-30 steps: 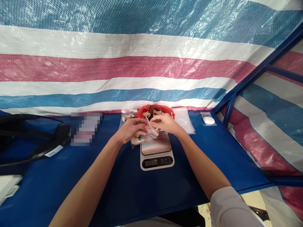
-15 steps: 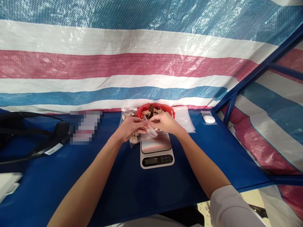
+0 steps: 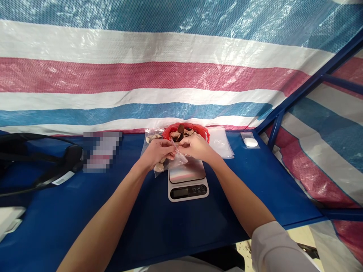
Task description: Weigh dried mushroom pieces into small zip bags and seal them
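We see both forearms reach forward over the tabletop [image 3: 255,185] and angle inward, so that the left hand [image 3: 157,153] and the right hand [image 3: 196,146] nearly meet above the far half of a white scale [image 3: 188,192]. Both hands are narrow, thumbs and fingertips pinched on a small clear bag [image 3: 180,159], which hangs between them over the scale's plate. The right arm shows a pale sleeve [image 3: 272,240]; the left is bare down to where the frame cuts it off.

We cannot tell whether the bag touches the plate, nor make out anything inside it. The hands cover its top edge, and we find no readable figure on the scale's dark display. A mosaic blurs a flat item [image 3: 102,153] at left, and a white object [image 3: 10,221] is cut off by the left edge.

Behind the hands, a red bag [image 3: 204,131] gapes, filled with brown and tan pieces [image 3: 187,133]. Partly under the left hand lies a larger clear bag [image 3: 145,145] holding pale pieces [image 3: 159,167]. To the right we see flat clear bags [image 3: 222,142] and, farther off, a packet [image 3: 256,146] around a white oval thing [image 3: 250,142].
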### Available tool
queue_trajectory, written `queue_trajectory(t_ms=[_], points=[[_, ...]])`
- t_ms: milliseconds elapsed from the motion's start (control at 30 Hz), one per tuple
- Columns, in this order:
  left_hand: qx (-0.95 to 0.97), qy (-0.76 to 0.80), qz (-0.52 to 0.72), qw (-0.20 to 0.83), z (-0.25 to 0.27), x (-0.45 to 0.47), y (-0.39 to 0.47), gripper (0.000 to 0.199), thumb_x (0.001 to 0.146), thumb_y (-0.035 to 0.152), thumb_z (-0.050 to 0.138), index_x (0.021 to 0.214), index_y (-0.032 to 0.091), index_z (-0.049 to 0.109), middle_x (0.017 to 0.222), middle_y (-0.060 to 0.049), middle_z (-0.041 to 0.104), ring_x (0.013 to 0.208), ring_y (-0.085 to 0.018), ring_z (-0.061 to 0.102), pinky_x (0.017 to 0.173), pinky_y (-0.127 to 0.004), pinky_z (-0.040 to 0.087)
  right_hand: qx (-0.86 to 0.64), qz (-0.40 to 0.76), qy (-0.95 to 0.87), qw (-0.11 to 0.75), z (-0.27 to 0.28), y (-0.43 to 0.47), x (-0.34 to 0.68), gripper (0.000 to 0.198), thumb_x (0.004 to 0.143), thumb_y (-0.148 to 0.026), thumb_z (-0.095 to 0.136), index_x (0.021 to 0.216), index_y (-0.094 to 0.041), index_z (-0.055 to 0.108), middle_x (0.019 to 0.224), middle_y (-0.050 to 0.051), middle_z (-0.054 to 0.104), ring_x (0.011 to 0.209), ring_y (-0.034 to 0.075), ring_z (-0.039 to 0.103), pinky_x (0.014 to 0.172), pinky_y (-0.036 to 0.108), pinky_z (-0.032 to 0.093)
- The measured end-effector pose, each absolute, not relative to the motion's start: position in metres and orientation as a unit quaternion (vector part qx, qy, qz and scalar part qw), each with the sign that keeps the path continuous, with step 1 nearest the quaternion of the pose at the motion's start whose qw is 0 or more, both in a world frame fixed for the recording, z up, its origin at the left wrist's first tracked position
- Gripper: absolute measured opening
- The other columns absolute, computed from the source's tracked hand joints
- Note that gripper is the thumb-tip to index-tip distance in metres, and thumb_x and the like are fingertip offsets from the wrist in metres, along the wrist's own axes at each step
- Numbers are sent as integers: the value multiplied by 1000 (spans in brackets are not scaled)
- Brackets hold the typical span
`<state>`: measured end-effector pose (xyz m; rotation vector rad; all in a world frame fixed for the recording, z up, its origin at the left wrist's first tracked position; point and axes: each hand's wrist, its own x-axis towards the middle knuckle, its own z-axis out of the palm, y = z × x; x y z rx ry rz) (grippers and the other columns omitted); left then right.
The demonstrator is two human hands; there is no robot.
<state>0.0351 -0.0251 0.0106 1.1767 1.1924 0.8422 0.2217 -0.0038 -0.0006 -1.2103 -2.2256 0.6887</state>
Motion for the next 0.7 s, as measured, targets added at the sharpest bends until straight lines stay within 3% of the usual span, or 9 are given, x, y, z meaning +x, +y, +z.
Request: queue_trajectory(t_ms=[367,533,700], points=[[530,519,373,557,10,12,-21,18,62,29,78,65,15,68,59,-2,67,53,-12,61,55,-23,52,-521,223,-772,288,14,-2,235,15,75,-17,63,62,-19,70,68,0,67,62,13,51,62,28,36],[568,521,350,532,14,1,-18,15,63,28,76,63,16,66,60,-2,68,53,-11,59,55,-24,50,-503,235,-778,295,15,-2,236,14,74,-15,63,65,-19,72,68,0,67,65,14,55,64,27,39],[586,525,325,525,19,11,-24,25,72,38,75,65,17,64,58,-2,65,51,-12,58,50,-23,47,-503,266,-777,270,21,-9,231,14,78,-19,66,65,-19,71,68,1,67,64,14,57,62,28,40]])
